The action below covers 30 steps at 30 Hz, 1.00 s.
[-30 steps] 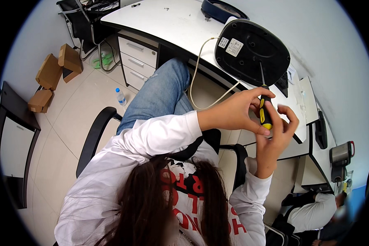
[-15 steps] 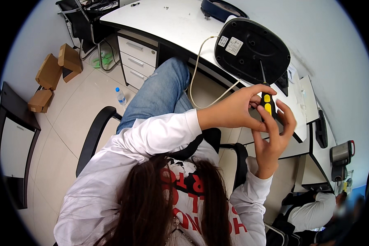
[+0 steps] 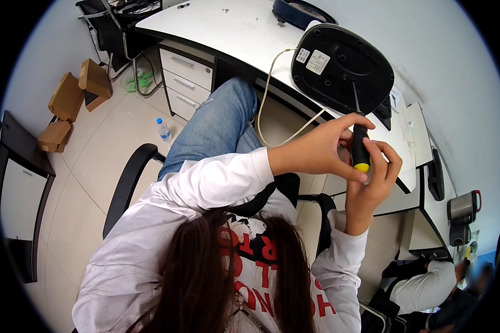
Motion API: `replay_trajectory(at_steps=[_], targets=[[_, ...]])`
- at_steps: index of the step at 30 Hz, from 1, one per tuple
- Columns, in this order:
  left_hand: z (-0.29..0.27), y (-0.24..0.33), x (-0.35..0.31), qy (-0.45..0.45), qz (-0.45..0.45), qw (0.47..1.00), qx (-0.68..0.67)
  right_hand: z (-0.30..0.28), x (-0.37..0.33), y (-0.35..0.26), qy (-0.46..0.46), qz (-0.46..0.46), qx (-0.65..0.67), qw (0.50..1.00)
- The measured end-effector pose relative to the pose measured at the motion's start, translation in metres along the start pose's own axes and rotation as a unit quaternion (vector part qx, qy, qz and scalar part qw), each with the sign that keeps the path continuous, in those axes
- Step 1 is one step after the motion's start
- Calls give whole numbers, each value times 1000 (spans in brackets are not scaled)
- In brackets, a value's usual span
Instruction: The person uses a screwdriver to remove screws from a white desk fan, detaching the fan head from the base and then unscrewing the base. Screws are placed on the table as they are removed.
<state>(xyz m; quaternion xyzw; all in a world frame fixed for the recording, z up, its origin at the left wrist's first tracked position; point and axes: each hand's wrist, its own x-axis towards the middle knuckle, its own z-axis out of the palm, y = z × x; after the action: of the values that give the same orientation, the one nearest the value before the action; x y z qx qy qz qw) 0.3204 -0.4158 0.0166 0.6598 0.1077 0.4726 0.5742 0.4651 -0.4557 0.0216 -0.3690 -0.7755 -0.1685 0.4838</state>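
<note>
A screwdriver point(image 3: 361, 149) with a black and yellow handle points away from me. Its metal shaft reaches a hole in the underside of a black oval appliance base point(image 3: 339, 55), which is tilted up at the table edge. My left hand point(image 3: 325, 145) curls round the handle, index finger near the collar and thumb by the butt end. On the other side my right hand point(image 3: 376, 172) has its fingertips closed on the handle. Two white labels are stuck on the base, and a pale cable point(image 3: 268, 89) loops down from its side.
The white desk point(image 3: 228, 28) carries a dark blue ring-shaped part point(image 3: 303, 14) and small loose bits. Below it stands a drawer unit point(image 3: 186, 80). A water bottle point(image 3: 163, 130) and cardboard boxes point(image 3: 66, 97) are on the floor. Another person point(image 3: 425, 286) sits at lower right.
The screwdriver handle has turned: its yellow side patches no longer show, and its yellow butt end does. My right hand's fingers have drawn in closer round it. My left hand stays nearly still.
</note>
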Motion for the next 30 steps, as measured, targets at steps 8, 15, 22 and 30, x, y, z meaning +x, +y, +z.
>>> replay_trajectory(at_steps=[8,15,22,30], targets=[[-5,-1,-2,21,-18,999,-37,-11,8,-1,-57,-62,-59,995],[-4,-1,-2,12,-28,999,-35,-6,-1,-1,-23,23,-39,999],[-3,-12,-6,103,-140,936,-307,-5,8,-6,4,-67,-40,997],[0,-22,11,33,-203,890,-407,4,5,-9,-47,-58,19,997]])
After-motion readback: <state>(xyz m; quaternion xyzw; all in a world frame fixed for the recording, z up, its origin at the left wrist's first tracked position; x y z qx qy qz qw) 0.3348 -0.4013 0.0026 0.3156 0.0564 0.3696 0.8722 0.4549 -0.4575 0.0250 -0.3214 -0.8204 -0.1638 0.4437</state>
